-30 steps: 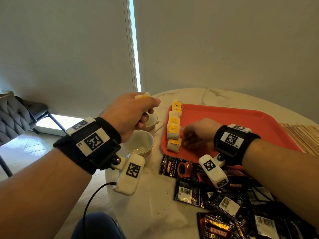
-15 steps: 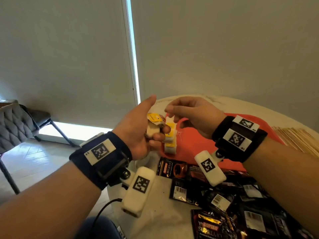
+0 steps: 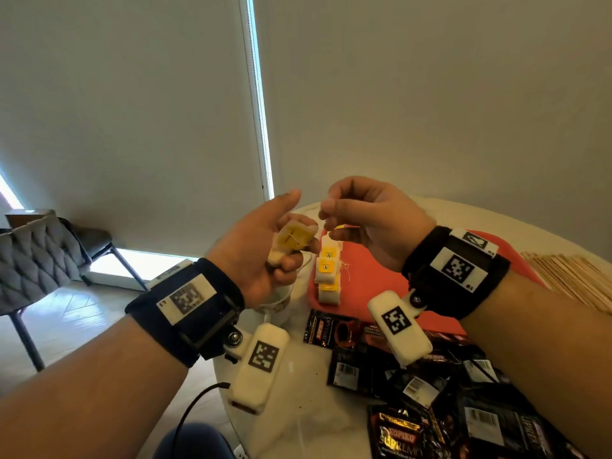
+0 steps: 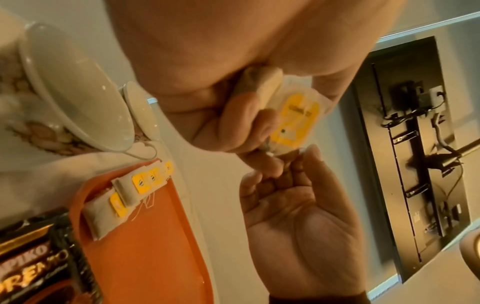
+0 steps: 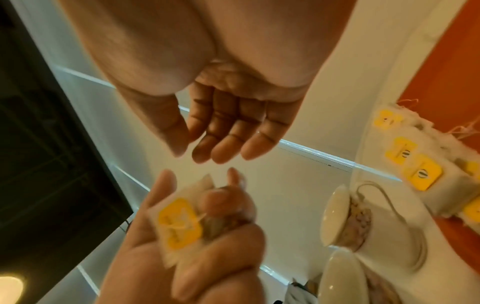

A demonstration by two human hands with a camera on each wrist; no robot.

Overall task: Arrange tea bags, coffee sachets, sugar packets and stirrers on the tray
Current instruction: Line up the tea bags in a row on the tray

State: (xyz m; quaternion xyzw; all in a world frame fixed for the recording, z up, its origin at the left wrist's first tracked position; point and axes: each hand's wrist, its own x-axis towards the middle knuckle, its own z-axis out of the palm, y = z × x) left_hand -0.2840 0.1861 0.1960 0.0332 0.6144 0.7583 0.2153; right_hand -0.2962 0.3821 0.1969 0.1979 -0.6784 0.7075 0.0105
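Observation:
My left hand is raised above the table's left side, its fingers curled round a tea bag with a yellow tag. The wrist views show the same tea bag in the left hand. My right hand hovers just right of it, fingers loosely bent, tips at the bag's corner, holding nothing that I can see. A row of tea bags lies along the left edge of the red tray.
Black coffee sachets lie heaped on the white marble table in front of the tray. Wooden stirrers lie at the far right. White cups stand left of the tray, under my left hand. A grey chair stands at left.
My left hand rose from the cups with the tea bag and turned it upward. My right hand left the tray's tea bag row and came up beside it.

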